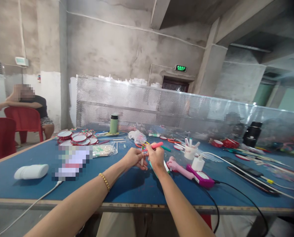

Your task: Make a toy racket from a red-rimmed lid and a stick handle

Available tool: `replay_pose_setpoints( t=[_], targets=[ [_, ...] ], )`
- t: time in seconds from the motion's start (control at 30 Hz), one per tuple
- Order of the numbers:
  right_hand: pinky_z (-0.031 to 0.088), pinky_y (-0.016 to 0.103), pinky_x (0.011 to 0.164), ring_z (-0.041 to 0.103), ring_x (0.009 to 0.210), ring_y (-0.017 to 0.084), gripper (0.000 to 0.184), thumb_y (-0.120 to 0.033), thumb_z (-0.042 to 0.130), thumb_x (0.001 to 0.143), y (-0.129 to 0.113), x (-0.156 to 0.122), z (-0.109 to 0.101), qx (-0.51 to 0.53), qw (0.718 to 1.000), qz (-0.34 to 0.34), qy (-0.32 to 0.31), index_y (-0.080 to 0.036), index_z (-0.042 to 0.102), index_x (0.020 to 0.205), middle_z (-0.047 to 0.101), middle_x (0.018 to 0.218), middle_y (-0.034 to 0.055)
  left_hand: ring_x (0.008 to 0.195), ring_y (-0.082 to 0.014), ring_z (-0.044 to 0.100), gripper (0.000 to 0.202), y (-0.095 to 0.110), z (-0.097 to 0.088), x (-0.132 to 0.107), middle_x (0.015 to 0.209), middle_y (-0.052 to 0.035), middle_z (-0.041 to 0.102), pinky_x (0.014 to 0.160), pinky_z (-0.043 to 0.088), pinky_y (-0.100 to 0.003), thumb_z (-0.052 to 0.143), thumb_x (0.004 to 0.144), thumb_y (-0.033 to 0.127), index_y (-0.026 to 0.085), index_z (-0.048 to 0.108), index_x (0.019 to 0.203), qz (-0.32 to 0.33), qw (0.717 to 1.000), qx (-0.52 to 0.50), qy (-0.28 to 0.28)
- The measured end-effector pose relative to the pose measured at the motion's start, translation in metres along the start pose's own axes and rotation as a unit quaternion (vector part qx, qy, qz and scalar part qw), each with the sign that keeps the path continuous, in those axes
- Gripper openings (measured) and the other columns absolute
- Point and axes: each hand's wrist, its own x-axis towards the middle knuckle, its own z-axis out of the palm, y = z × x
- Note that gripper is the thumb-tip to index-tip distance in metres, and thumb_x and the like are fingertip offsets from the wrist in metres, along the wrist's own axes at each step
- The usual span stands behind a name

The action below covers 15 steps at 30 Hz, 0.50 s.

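Note:
Above the blue table [122, 189], close in front of me, my two hands meet. My left hand [133, 158], below a gold bead bracelet, pinches a narrow pale strip [142, 158] that stands roughly upright. A red marker pen [158, 144] is gripped in my right hand [157, 159]; its far end points up and right, while the end towards the strip is too small to make out. Whether pen and strip touch I cannot tell. Just beyond my right hand lies a green pen [166, 148].
Right of my hands are a pink pistol-shaped tool [180, 168], a purple box [202, 177] with a black cable and a white cup of pens [190, 151]. Leftward lie a phone [74, 163], a white bottle [31, 171] and stacked red-rimmed discs [79, 138]. A person [35, 102] sits far left.

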Motion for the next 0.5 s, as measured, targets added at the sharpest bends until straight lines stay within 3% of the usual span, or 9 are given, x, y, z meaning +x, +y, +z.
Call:
replay_pose_setpoints(
  t=[0.5],
  targets=[
    [0.038,0.024,0.044,0.048,0.042,0.014,0.024,-0.036,0.056,0.075,0.0026,0.0008,0.0002,-0.012,1.000,-0.007,-0.003,-0.024,0.047,0.056,0.047,0.043,-0.0056,0.059,-0.0236,0.071,0.047,0.0002,-0.0001,-0.0002,0.063,-0.0084,0.069,0.061,0.057,-0.036,0.074,0.068,0.056,0.012,0.057,0.073,0.002,1.000,-0.001,-0.001]
  ],
)
